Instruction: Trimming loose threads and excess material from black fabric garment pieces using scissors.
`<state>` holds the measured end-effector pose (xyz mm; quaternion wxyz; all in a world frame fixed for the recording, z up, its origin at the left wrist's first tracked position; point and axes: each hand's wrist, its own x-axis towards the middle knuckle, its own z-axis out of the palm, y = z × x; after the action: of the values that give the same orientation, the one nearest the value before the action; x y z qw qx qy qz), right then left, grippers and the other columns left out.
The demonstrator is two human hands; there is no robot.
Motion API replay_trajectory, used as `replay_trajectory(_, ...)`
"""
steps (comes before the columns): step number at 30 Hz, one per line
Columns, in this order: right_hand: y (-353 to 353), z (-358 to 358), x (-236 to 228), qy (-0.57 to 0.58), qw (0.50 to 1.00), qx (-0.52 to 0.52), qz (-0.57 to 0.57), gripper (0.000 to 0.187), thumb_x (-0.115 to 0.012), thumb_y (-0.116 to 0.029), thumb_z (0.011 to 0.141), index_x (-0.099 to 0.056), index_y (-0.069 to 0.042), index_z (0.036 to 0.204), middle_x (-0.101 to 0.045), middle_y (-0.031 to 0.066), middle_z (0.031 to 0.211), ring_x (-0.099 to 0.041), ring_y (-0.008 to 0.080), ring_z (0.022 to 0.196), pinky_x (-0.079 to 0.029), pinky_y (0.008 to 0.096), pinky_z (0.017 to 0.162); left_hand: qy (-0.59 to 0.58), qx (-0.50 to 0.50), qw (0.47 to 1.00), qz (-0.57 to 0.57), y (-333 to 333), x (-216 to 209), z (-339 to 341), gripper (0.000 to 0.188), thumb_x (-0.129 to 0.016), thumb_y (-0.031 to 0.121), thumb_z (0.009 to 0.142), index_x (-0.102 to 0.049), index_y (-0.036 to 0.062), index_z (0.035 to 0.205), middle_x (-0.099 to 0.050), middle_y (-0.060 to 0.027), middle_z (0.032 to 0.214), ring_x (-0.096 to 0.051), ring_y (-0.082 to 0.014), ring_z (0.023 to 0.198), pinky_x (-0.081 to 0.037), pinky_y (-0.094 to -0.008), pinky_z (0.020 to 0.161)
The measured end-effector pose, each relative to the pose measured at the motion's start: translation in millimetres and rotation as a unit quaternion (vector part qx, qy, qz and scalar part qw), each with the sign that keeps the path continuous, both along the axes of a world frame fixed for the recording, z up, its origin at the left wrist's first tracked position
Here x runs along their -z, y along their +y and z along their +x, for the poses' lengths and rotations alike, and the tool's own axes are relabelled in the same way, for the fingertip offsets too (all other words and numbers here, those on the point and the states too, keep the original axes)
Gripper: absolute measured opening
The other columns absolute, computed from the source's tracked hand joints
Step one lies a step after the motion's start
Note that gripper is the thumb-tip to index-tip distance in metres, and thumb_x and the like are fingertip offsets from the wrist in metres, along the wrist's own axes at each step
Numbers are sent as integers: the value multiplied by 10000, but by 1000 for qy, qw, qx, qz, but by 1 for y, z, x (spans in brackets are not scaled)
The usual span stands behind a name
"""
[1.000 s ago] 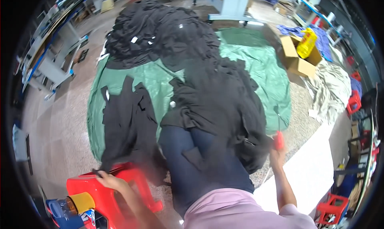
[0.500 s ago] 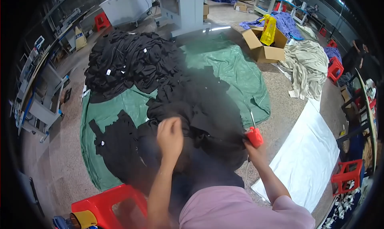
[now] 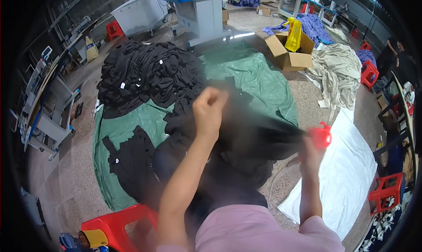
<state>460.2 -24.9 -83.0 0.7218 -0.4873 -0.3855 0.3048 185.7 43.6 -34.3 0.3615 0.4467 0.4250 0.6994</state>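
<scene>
My left hand (image 3: 210, 113) is raised over the black cloth, fingers curled in a pinch on a blurred black garment (image 3: 259, 131). That garment stretches taut to the right, toward my right hand (image 3: 313, 153). A red handheld tool (image 3: 321, 136) is gripped in the right hand, and the cloth's edge runs up to those fingers; whether they pinch it too is blurred. Several black garments lie bunched in front of me, with one piece (image 3: 131, 157) spread to the left. Beyond them rises a large heap of black garments (image 3: 149, 76) with small white tags.
A green sheet (image 3: 263, 80) lies beneath the garments. At left front stands a red stool (image 3: 110, 223). To the right are a white sheet (image 3: 343, 173), pale cloth (image 3: 336, 71), an open cardboard box (image 3: 296, 60) and a red stool (image 3: 387, 192). A blue-edged table (image 3: 204, 16) stands ahead.
My left hand has moved up and to the right. The right hand has swung right and slightly up with the red tool, and the black garment is now drawn out taut toward it.
</scene>
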Motion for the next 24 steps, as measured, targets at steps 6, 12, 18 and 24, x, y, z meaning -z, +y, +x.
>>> replay_trajectory(6,-35,18,-76,13,997,-41,71,252,-624,-1,840,-574,-66,1078,-623,33,919,-529,45,635,-373,170,479,-38,-17,989,141,-80,-100,-6,84,-661,69,918,-596,51,870,-503,77,707,-407,12,627,-346,-174,560)
replay_trajectory(12,-64,9,-31,-239,796,-514,-214,300,-845,-99,725,-704,-46,985,-680,7,878,-630,111,787,-496,274,730,-165,-81,970,-162,-211,47,-63,137,-683,35,879,-616,54,997,-589,29,836,-505,-34,668,-372,-167,560)
replay_trajectory(18,-61,-54,7,-451,759,-423,-205,292,-711,-242,866,-616,-65,1078,-660,186,872,-648,385,805,-493,402,695,-361,-77,912,-180,-288,156,-74,67,-625,45,929,-581,61,881,-641,-59,931,-627,-146,839,-510,-271,787)
replay_trajectory(24,-87,-95,20,-442,723,-512,-140,306,-704,-264,870,-608,-63,1080,-663,188,894,-646,409,837,-504,429,697,-389,-56,894,-216,-286,171,-62,156,-669,45,901,-591,27,1035,-662,-86,1015,-648,-161,907,-514,-279,842)
